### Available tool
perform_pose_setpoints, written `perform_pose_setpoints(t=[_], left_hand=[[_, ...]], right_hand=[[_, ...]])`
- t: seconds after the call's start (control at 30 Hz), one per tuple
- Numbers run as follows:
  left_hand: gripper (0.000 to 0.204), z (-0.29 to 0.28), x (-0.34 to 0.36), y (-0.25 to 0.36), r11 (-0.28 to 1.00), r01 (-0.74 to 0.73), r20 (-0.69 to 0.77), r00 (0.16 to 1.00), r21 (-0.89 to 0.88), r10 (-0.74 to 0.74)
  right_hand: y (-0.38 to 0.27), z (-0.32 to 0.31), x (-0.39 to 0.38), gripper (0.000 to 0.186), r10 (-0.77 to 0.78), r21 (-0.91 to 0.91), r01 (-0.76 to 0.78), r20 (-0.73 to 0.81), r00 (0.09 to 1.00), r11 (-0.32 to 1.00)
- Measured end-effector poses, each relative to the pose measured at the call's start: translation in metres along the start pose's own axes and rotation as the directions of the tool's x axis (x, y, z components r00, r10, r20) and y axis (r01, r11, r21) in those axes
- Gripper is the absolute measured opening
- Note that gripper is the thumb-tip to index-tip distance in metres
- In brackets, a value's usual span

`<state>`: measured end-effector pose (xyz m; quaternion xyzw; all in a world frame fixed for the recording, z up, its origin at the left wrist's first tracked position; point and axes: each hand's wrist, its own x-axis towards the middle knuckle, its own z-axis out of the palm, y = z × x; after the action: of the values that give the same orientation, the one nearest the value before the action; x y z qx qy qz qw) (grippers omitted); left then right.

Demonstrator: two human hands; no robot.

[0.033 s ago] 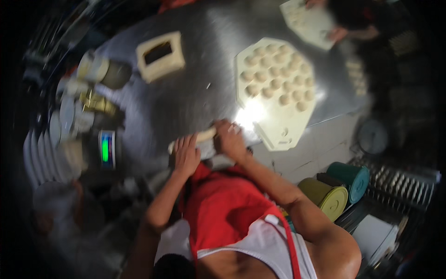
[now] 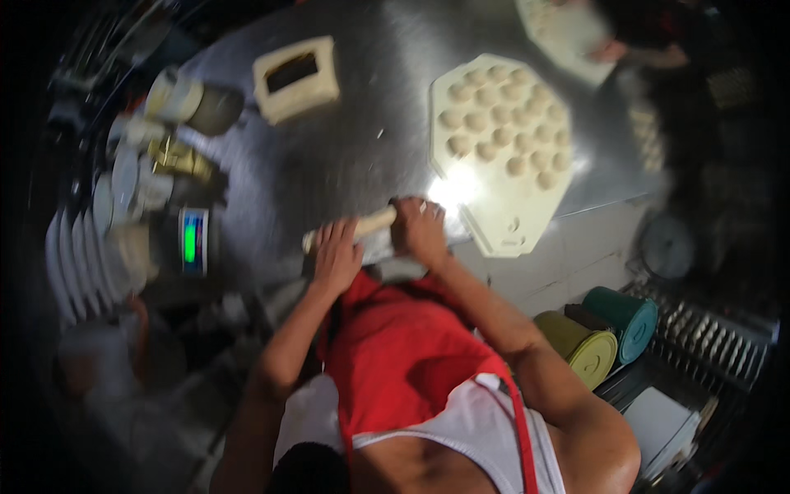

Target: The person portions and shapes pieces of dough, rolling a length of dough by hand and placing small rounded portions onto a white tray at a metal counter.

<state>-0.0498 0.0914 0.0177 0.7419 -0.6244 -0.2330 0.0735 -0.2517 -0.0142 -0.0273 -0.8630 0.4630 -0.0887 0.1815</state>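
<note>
A pale dough roll (image 2: 376,222) lies near the front edge of the metal table (image 2: 329,169), slanting up to the right. My left hand (image 2: 337,253) rests flat across its left part with the fingers stretched out, and a short end of the roll shows beyond them. At the right end, my right hand (image 2: 420,234) has its fingers curled over the dough, hiding that end. Between my hands a bare stretch of the roll shows. Beyond my right hand is a cream octagonal board (image 2: 539,222) bearing several round dough balls (image 2: 502,114).
A rectangular cream frame (image 2: 327,82) lies at the far left, with a lit scale (image 2: 194,241) and containers (image 2: 174,95) along the left side. Another person's hand (image 2: 609,51) is at a second board (image 2: 559,33). Lidded green (image 2: 632,325) and yellow (image 2: 591,354) buckets stand at right.
The view has shifted, so the table and board appear a little higher and further right. Both my hands are still at the dough roll.
</note>
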Motion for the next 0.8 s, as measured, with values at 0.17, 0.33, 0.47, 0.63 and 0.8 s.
perform_pose_setpoints(t=[0.17, 0.33, 0.47, 0.63, 0.8], left_hand=[[0.058, -0.012, 0.043, 0.019, 0.951, -0.297, -0.215, 0.937, -0.085, 0.274], [0.042, -0.046, 0.047, 0.030, 0.843, 0.013, 0.208, 0.971, -0.538, 0.118], [0.045, -0.073, 0.033, 0.041, 0.763, 0.082, 0.383, 0.896, -0.641, 0.226], [0.033, -0.056, 0.050, 0.026, 0.861, -0.298, 0.110, 0.922, -0.413, 0.372], [0.031, -0.090, 0.069, 0.066, 0.847, -0.370, 0.120, 0.889, -0.383, 0.442]], right_hand=[[-0.011, -0.059, 0.031, 0.033, -0.061, 0.691, -0.021, 0.094, 0.994, 0.723], [-0.015, -0.097, 0.030, 0.030, -0.097, 0.867, -0.113, 0.182, 0.979, 0.485], [-0.021, -0.097, 0.026, 0.022, 0.138, 0.930, -0.259, 0.229, 0.963, 0.262], [-0.056, -0.102, 0.016, 0.051, 0.206, 0.609, -0.249, 0.142, 0.968, 0.753], [-0.057, -0.121, 0.029, 0.047, 0.356, 0.668, -0.281, 0.026, 0.934, 0.689]])
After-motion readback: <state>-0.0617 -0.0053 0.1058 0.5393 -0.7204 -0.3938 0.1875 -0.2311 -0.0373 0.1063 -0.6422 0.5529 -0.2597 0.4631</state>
